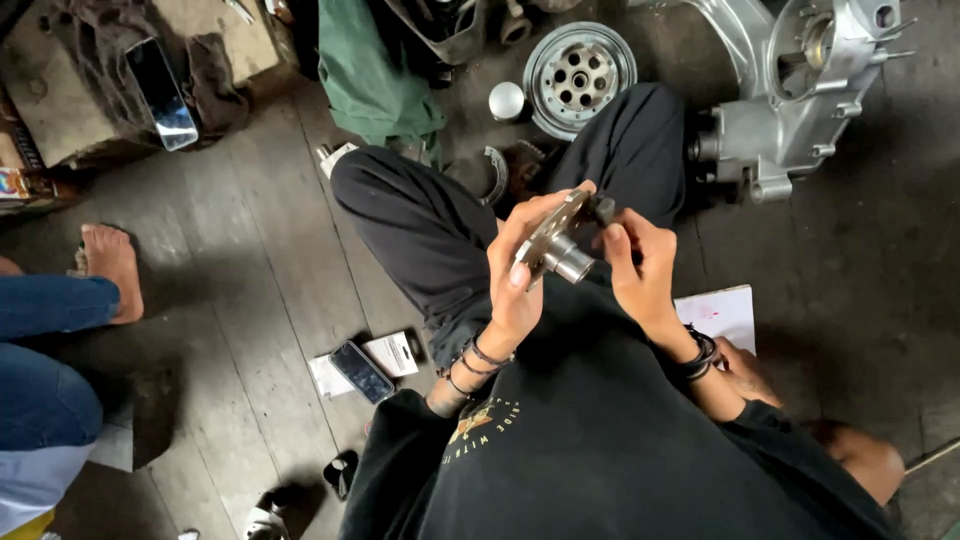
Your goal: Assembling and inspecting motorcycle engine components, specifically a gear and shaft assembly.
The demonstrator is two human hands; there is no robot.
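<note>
Held above the lap: metal plate with a hub (pixel 556 243), left hand (pixel 517 268) clasping its rim, right hand (pixel 637 262) pinching the far edge. Probably heavy, rigid, maybe oily. Best gripped by rim and hub.

I see the drum (pixel 579 75) on the floor (pixel 250 260) beyond my knees, engine casing (pixel 790 90) to its right, phone (pixel 361 371) at lower left.

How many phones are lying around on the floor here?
2. One dark phone lies on the wooden floor by the person's knee, on some white papers. Another phone rests on a cloth at top left. Others may be hidden under clutter.
</note>
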